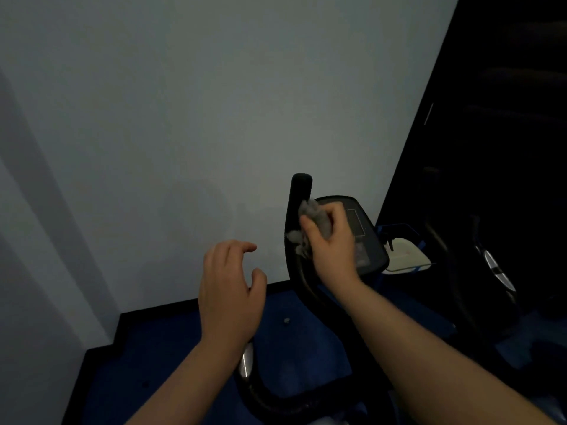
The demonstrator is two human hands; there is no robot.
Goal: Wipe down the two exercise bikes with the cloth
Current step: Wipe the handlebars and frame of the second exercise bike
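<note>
Against the upright black handlebar (pixel 299 204) of the exercise bike (pixel 310 289), we find the grey cloth (pixel 313 223) bunched in the right hand (pixel 333 243), whose fingers (pixel 333 211) are curled round it, thumb pressed on its near side. The cloth touches the bar just beside the console (pixel 359 231). We note the right forearm reaching forward from lower right. The left hand (pixel 230 289) hovers apart from the bike, fingers loosely bent and spread, holding nothing, above the blue floor (pixel 171 357).
</note>
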